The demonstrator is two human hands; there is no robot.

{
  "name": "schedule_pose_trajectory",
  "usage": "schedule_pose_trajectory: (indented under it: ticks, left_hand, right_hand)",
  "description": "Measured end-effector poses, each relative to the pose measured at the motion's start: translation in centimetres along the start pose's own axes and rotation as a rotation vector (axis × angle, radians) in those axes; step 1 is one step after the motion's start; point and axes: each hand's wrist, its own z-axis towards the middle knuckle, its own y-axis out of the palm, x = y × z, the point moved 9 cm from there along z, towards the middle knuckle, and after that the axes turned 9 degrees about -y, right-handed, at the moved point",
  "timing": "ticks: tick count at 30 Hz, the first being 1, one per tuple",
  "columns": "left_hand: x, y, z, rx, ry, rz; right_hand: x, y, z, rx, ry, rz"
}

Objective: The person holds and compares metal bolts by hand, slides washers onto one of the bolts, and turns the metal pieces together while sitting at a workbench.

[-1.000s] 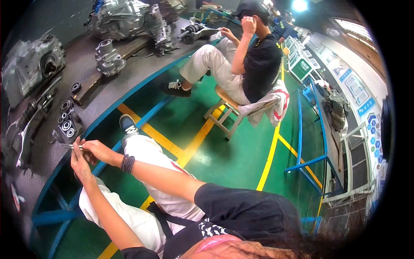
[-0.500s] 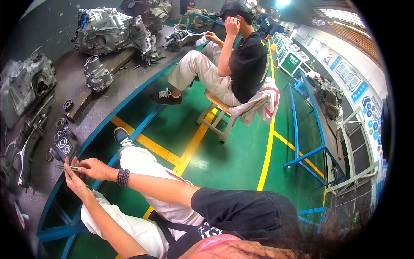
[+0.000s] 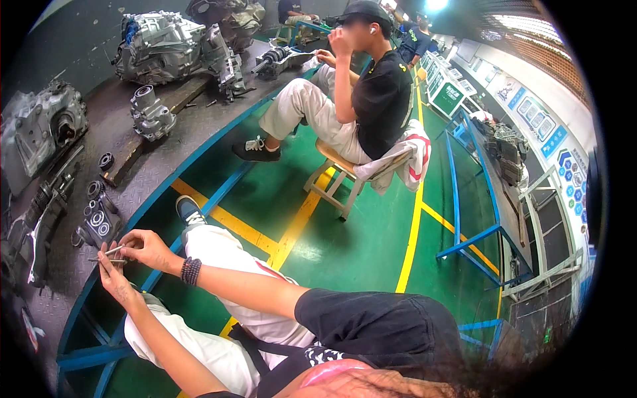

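At the bench's near edge, my left hand point(image 3: 117, 281) is closed with its fingers up, pinching a thin metal rod point(image 3: 118, 261) that lies across the fingers. My right hand point(image 3: 151, 253), with a dark beaded bracelet on the wrist, pinches a second thin metal rod point(image 3: 113, 251) at one end. That one tilts just above the first. Whether the rods are bolts or plain pins is too small to tell. Just beyond my fingers a dark metal housing with round bearings point(image 3: 99, 217) rests on the bench.
The steel-topped bench point(image 3: 156, 156) carries a large gearbox casing point(image 3: 162, 46), a smaller silver housing point(image 3: 151, 114), a bearing ring point(image 3: 106, 161) and a wooden beam point(image 3: 126, 159). A seated co-worker point(image 3: 381, 93) is beside the bench on a stool point(image 3: 332, 179). Another blue-framed table point(image 3: 488, 179) stands at right.
My right hand has lifted slightly, and its rod now tilts apart from the one in my left hand. The co-worker's raised hand has shifted forward, and their head has turned.
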Motion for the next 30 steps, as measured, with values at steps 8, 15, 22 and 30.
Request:
schedule_pose_trajectory:
  ticks: [8,15,22,30]
  left_hand:
    - [-0.2,-0.3,0.2,-0.006,-0.008,-0.041]
    - [-1.0,-0.2,0.7,-0.016,-0.007,0.038]
    - [-1.6,-1.5,1.1,0.017,-0.007,-0.121]
    - [-1.6,-0.5,1.5,-0.027,-0.106,-0.168]
  right_hand:
    - [0.1,0.2,0.1,0.028,0.015,0.040]
    - [-0.1,0.7,0.0,0.000,-0.012,0.010]
    - [0.7,1.0,0.4,0.014,-0.056,0.014]
    - [1.7,-0.8,1.4,0.028,0.255,0.379]
